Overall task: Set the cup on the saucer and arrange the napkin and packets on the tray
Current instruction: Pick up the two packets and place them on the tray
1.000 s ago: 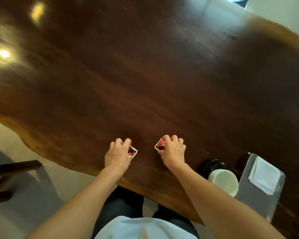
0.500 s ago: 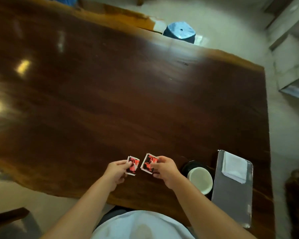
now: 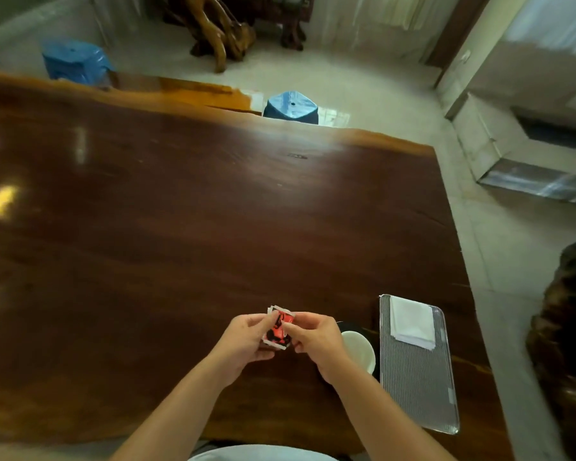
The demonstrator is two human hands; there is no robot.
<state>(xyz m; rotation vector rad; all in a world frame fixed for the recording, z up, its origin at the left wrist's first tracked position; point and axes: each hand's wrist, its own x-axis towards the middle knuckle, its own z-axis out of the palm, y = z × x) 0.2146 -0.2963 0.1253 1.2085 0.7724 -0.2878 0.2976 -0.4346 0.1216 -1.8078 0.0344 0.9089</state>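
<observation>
Two red and black packets (image 3: 279, 329) are stacked together above the table's near edge, pinched between my left hand (image 3: 245, 337) and my right hand (image 3: 313, 336). Just right of my right hand a white cup (image 3: 359, 351) sits on a dark saucer (image 3: 353, 326); my wrist hides part of both. Further right lies a grey ribbed tray (image 3: 416, 387), and a folded white napkin (image 3: 412, 322) rests on its far end.
The dark wooden table (image 3: 197, 227) stretches far and left. Two blue stools (image 3: 291, 108) stand beyond its far edge. A dark carved wooden object (image 3: 569, 327) stands on the floor right of the table.
My hands have lifted the two packets off the table and brought them together into one stack. The camera has tilted up, showing the room beyond the table.
</observation>
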